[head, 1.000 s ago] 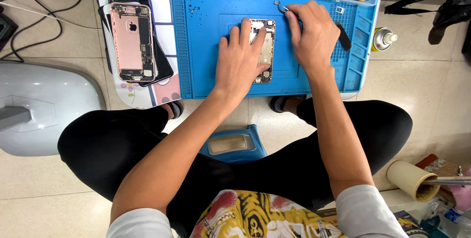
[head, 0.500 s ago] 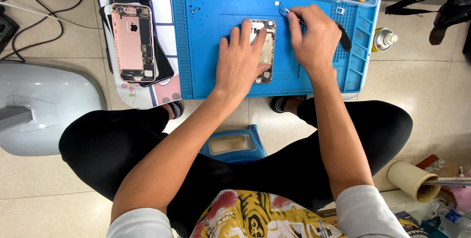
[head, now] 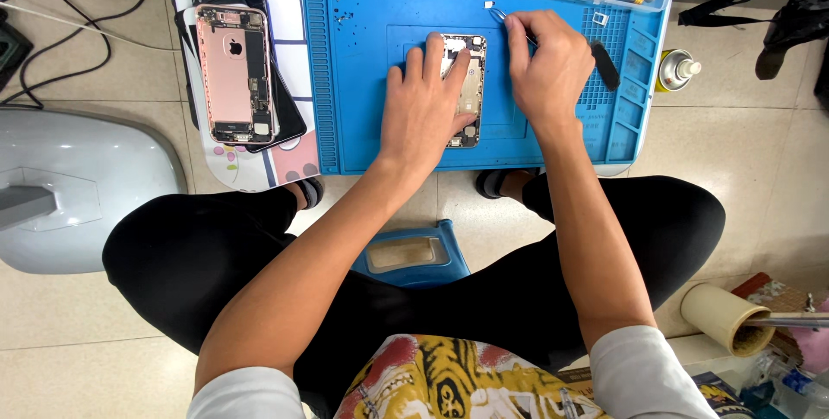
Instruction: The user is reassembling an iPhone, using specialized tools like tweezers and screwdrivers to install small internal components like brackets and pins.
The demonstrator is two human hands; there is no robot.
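Now | opened silver phone chassis [head: 467,82] mid blue silicone mat [head: 363,65] | left hand [head: 425,108] fingers spread, pressing it flat | right hand [head: 546,63] pinching metal tweezers [head: 501,15], tip toward far edge | risk: chassis shifts if pressure eases; pinched small part could drop.

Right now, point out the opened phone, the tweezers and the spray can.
opened phone [head: 471,91], head view, bare inner frame.
tweezers [head: 499,14], head view, tip end.
spray can [head: 677,69], head view, its body.
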